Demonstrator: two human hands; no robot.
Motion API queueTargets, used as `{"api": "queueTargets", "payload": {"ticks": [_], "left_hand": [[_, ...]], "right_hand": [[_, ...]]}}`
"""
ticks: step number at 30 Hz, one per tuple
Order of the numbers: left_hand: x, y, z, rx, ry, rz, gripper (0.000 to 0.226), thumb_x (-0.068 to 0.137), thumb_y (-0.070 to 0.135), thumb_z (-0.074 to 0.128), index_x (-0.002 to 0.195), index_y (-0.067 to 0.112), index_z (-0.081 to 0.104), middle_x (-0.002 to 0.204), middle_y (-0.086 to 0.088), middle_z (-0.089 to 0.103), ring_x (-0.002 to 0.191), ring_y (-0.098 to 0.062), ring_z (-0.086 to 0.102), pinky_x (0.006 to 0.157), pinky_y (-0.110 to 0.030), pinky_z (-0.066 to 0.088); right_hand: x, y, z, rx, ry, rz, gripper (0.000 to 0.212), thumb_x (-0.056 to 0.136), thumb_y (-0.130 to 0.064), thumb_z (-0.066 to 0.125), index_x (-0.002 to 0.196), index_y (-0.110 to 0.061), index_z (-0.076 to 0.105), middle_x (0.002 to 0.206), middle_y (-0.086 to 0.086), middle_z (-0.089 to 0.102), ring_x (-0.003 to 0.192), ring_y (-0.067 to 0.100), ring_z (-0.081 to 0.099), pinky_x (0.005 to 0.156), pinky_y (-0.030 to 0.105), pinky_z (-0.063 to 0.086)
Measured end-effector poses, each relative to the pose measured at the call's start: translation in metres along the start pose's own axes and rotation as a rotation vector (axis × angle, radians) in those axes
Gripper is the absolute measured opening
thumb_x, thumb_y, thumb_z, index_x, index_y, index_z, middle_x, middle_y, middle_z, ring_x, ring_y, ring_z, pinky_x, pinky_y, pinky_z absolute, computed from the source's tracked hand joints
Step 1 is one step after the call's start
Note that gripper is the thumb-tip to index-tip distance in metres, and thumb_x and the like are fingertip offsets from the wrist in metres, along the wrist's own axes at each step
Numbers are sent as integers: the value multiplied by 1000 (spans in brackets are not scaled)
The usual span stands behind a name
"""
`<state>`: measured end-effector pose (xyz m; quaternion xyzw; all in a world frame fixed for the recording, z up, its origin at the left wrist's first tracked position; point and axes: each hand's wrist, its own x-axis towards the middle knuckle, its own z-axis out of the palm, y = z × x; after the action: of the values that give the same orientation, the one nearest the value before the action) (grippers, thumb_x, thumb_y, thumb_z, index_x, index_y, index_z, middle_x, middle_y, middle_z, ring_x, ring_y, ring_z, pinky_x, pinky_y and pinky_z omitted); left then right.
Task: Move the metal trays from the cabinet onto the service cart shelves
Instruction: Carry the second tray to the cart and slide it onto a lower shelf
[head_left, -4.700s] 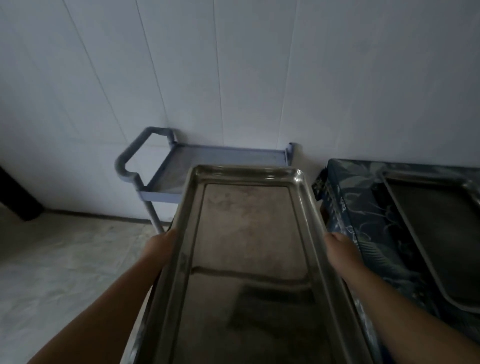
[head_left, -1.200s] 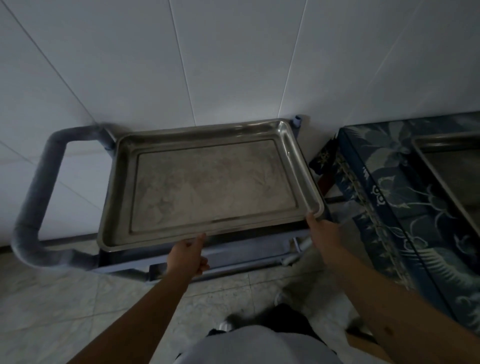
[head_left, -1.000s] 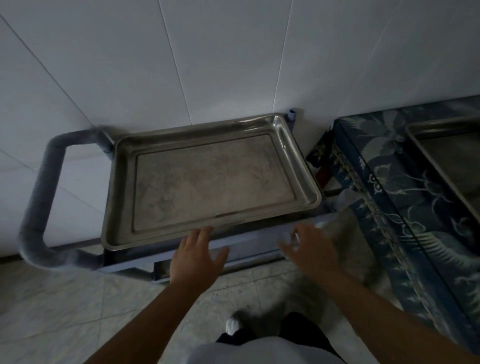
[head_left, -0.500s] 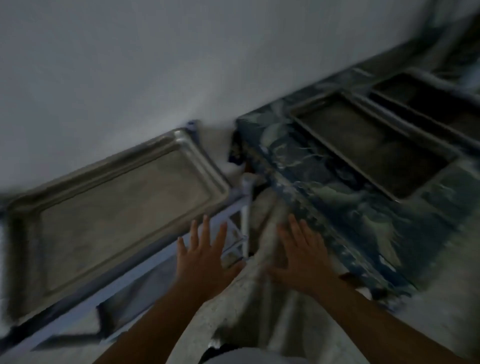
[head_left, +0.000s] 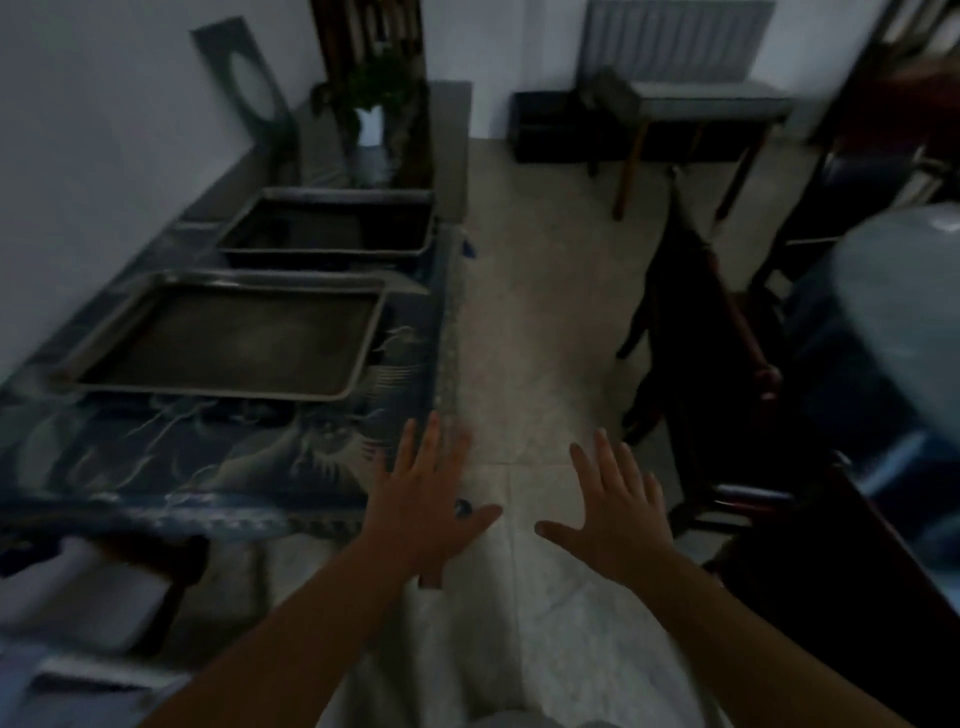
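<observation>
A shallow metal tray (head_left: 228, 343) lies flat on the cabinet top (head_left: 218, 452), which is covered by a blue patterned cloth, at left. Behind it, farther along the cabinet, sits a second, deeper dark tray (head_left: 327, 226). My left hand (head_left: 423, 499) hovers over the cabinet's near right corner, fingers spread, holding nothing. My right hand (head_left: 615, 512) is over the tiled floor, also spread and empty. Only a blurred pale edge of the service cart (head_left: 67, 670) shows at the bottom left.
A tiled floor aisle (head_left: 540, 322) runs ahead between the cabinet and dark wooden furniture (head_left: 727, 374) on the right. A potted plant (head_left: 371, 104) stands at the cabinet's far end. A low table (head_left: 706, 109) and a wall radiator (head_left: 670, 39) are at the back.
The tray carried earlier was set on the cart's top shelf and both hands let go. My view has swung right from the cart to the cabinet, both hands open.
</observation>
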<state>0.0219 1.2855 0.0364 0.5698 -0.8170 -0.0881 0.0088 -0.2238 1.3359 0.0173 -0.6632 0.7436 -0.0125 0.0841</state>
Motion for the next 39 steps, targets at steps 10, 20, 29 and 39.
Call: {"api": "queueTargets", "payload": {"ticks": [10, 20, 29, 39], "left_hand": [[112, 61, 8, 18, -15, 19, 102, 67, 97, 6, 145, 42, -29, 162, 1, -26, 150, -26, -19, 117, -59, -4], [307, 48, 18, -44, -83, 27, 108, 65, 99, 9, 150, 40, -19, 163, -2, -24, 149, -25, -22, 117, -62, 0], [465, 50, 2, -7, -104, 63, 108, 66, 98, 10, 152, 37, -14, 163, -3, -23, 149, -27, -19, 116, -64, 0], [665, 52, -16, 38, -125, -70, 115, 61, 99, 0, 155, 33, -4, 164, -6, -21, 149, -29, -21, 116, -63, 0]], "right_hand": [[92, 98, -30, 49, -25, 90, 116, 57, -98, 18, 150, -33, -7, 159, -3, -24, 147, 24, -18, 117, 57, 7], [268, 115, -26, 12, -112, 113, 115, 59, -97, 23, 150, -33, -6, 157, -1, -28, 146, 28, -19, 117, 59, 7], [405, 151, -52, 18, -145, 174, 109, 64, -92, 31, 149, -37, -8, 158, -2, -27, 146, 26, -19, 117, 57, 4], [646, 216, -41, 51, -168, 48, 111, 56, -94, 24, 147, -39, -9, 146, -12, -38, 147, 21, -17, 114, 57, 8]]}}
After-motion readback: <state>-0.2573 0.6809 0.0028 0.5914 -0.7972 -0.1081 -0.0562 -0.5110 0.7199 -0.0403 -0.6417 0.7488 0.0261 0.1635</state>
